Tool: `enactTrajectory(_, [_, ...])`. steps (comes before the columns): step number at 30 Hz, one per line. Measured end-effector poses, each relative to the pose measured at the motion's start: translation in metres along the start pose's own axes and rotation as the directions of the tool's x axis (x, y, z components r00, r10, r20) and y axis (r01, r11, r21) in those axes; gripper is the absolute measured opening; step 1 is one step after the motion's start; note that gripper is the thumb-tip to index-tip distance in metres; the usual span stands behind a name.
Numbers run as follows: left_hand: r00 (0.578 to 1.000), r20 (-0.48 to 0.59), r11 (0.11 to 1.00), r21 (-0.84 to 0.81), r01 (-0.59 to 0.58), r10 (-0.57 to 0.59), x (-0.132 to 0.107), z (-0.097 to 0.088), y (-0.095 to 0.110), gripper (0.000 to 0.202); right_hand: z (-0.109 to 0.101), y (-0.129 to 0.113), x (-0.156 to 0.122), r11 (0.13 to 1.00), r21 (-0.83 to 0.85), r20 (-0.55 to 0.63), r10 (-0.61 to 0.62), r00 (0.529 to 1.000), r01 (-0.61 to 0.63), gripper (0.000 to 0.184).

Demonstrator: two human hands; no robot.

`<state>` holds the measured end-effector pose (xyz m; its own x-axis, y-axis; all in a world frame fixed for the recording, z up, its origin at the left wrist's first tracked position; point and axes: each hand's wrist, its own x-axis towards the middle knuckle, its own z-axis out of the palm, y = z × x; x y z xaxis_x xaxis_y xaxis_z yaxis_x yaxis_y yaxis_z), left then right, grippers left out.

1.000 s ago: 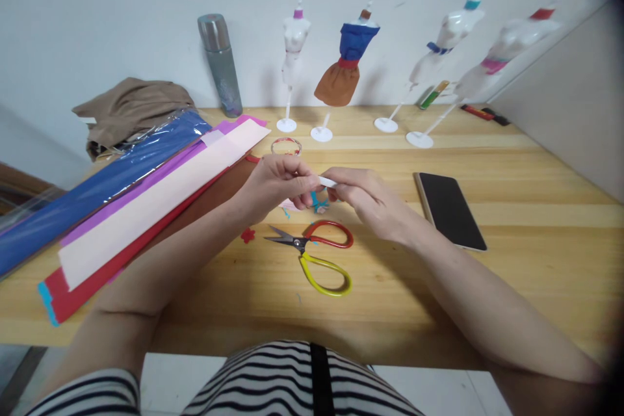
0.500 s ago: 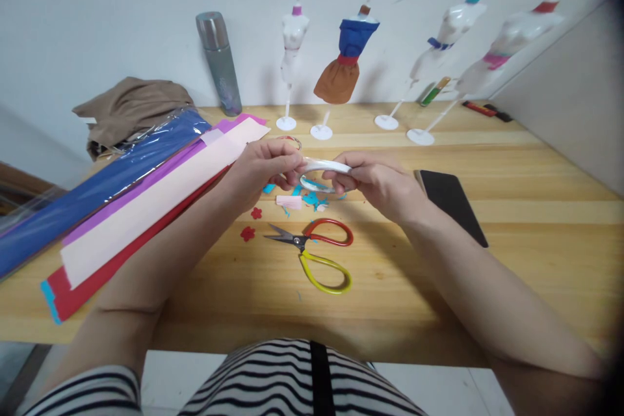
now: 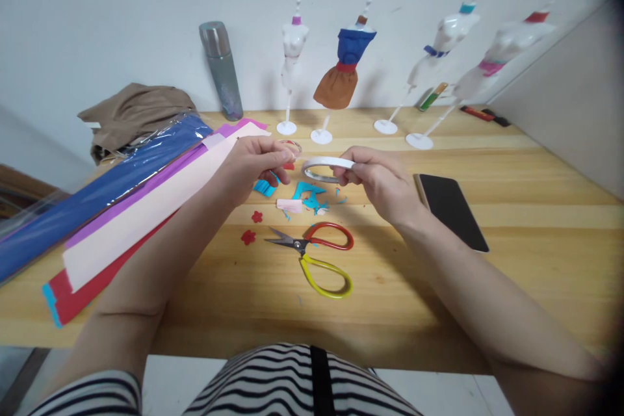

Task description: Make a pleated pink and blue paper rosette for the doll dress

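Observation:
My right hand (image 3: 383, 179) grips a narrow roll of white tape (image 3: 325, 162) by its right side, thumb and fingers closed on the rim. Left of the roll and a little apart from it, my left hand (image 3: 256, 166) has its thumb and forefinger together in a pinch; anything between them is too small to make out. Below lie turquoise paper scraps (image 3: 309, 196) and a pale pink strip (image 3: 289, 206). Nearer me are scissors (image 3: 298, 244) with one red and one yellow handle, blades apart, beside two red paper flowers (image 3: 248, 237).
Several small white mannequins (image 3: 295, 39) stand along the wall, one in a blue and brown dress (image 3: 336, 88). A flask (image 3: 221, 71), brown cloth (image 3: 136, 110) and coloured paper sheets (image 3: 146, 214) are at left. A dark phone-like slab (image 3: 453, 211) lies right.
My left hand has come away from the tape roll, slightly leftward. The roll stays in my right hand, now tilted a little differently. The view has shifted slightly.

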<state>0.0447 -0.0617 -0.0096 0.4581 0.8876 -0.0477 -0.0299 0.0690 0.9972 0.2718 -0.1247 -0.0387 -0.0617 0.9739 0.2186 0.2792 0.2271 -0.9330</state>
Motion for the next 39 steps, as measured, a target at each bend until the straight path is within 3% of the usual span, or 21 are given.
enactTrajectory(5, [0.993, 0.060, 0.995, -0.001, 0.099, -0.098, 0.005, -0.004, -0.002, 0.010, -0.002, 0.001, -0.002, 0.984, -0.126, -0.002, -0.125, 0.992, 0.123, 0.018])
enactTrajectory(9, [0.999, 0.048, 1.000, -0.007, -0.007, 0.007, 0.001, -0.003, -0.001, 0.009, -0.002, -0.005, -0.003, 0.927, -0.334, -0.021, -0.189, 0.982, 0.171, 0.018])
enactTrajectory(12, [0.998, 0.020, 0.998, 0.027, -0.053, 0.053, -0.001, -0.002, -0.002, 0.009, -0.001, -0.010, -0.004, 0.899, -0.390, -0.031, -0.231, 0.972, 0.201, 0.018])
enactTrajectory(16, [0.998, 0.015, 0.998, 0.042, -0.056, 0.055, 0.006, -0.005, -0.010, 0.009, -0.001, -0.011, -0.005, 0.941, -0.286, -0.023, -0.194, 0.981, 0.180, 0.016])
enactTrajectory(23, [0.974, 0.228, 0.999, -0.047, 0.024, -0.013, 0.009, -0.008, -0.011, 0.020, -0.005, 0.002, -0.002, 0.990, -0.054, -0.040, -0.136, 0.990, 0.134, 0.015])
enactTrajectory(29, [0.992, 0.111, 0.998, -0.001, -0.065, 0.065, 0.009, -0.006, -0.015, 0.014, -0.006, 0.005, 0.001, 0.984, -0.146, -0.066, -0.112, 0.992, 0.101, 0.014])
enactTrajectory(34, [0.973, 0.229, 0.997, -0.076, 0.017, 0.001, 0.015, -0.009, -0.021, 0.021, -0.005, 0.009, 0.002, 0.992, -0.086, -0.040, -0.101, 0.994, 0.098, 0.014])
enactTrajectory(39, [0.954, 0.299, 0.989, -0.150, 0.011, 0.034, 0.017, -0.013, -0.025, 0.026, -0.006, 0.014, 0.007, 0.999, 0.025, 0.021, -0.034, 0.999, 0.033, 0.014])
